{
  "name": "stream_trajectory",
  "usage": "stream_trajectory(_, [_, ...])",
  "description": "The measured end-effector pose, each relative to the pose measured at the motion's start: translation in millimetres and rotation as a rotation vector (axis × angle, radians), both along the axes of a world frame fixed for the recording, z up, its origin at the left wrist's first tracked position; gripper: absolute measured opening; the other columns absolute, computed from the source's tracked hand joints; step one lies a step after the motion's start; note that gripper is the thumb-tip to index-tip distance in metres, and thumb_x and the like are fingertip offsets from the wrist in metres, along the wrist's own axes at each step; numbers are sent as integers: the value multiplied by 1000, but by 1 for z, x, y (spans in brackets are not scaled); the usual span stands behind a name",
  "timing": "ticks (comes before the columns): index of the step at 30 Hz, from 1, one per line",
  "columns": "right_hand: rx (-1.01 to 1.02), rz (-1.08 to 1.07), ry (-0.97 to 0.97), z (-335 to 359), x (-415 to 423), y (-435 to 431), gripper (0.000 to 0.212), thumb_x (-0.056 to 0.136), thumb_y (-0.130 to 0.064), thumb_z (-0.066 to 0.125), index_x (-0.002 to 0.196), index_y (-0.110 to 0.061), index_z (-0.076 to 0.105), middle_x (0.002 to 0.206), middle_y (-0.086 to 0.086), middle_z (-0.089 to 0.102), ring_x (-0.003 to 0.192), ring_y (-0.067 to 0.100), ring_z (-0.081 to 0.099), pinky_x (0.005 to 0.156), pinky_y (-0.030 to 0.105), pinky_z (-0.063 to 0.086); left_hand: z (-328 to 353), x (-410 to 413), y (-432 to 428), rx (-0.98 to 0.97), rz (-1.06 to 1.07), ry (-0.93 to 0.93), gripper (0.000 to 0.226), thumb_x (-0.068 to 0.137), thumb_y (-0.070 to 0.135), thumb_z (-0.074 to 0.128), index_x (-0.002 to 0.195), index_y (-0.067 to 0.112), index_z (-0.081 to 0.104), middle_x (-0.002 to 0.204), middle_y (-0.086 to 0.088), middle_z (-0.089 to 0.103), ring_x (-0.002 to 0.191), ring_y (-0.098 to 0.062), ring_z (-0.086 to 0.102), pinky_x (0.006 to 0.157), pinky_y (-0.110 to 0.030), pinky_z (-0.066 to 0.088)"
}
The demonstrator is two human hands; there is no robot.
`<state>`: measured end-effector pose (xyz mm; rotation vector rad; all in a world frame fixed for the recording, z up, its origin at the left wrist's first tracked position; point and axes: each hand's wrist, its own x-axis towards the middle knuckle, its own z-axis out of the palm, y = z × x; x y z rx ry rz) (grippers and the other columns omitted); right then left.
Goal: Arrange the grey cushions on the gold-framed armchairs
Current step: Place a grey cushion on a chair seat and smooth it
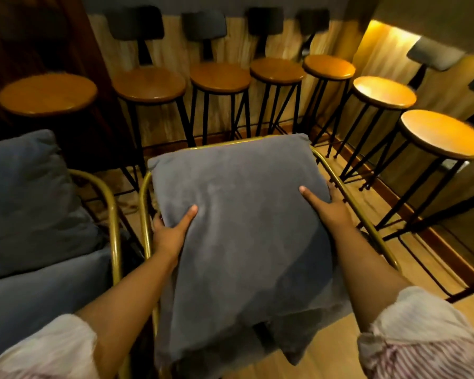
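A large grey cushion (pixel 238 222) is held up over a gold-framed armchair (pixel 353 203) in the middle of the view. My left hand (pixel 173 231) grips its left edge, thumb on the front face. My right hand (pixel 326 203) grips its right edge the same way. The cushion hides most of the chair's seat; a second grey cushion (pixel 320 329) shows beneath its lower edge. To the left stands another gold-framed armchair (pixel 114 214) with a grey back cushion (pixel 30 201) propped upright and a grey seat cushion (pixel 39 299) lying flat.
Several bar stools (pixel 219 77) with round wooden seats and black metal legs line a counter behind and right of the chairs. The nearest stool (pixel 441 134) stands close to the right armrest. Wooden floor (pixel 326 351) shows around the chairs.
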<state>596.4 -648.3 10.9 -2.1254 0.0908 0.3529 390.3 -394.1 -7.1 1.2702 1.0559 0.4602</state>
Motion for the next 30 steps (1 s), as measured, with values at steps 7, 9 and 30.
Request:
stream_trajectory(7, [78, 151, -51, 43, -77, 11, 112, 35, -95, 60, 135, -53, 33, 145, -5, 49, 132, 33, 47, 110, 61, 31, 58, -103, -8, 108, 108, -16, 91, 73, 45, 76, 147, 18, 29, 150, -9, 41, 133, -34, 45, 108, -48, 40])
stream_trajectory(9, [87, 215, -37, 46, -101, 25, 112, 36, -95, 59, 136, -53, 32, 146, -4, 47, 133, 35, 45, 111, 61, 30, 69, -140, -5, 114, 148, -6, 94, 71, 48, 76, 147, 18, 30, 149, -9, 42, 131, -33, 47, 108, -48, 40])
stream_trajectory(30, [143, 707, 105, -14, -332, 261, 124, 32, -96, 57, 143, -49, 26, 150, 1, 43, 133, 35, 44, 109, 57, 37, 64, -438, 127, 125, 370, 190, 93, 74, 45, 75, 149, 36, 21, 154, -2, 35, 136, -31, 41, 101, -43, 40])
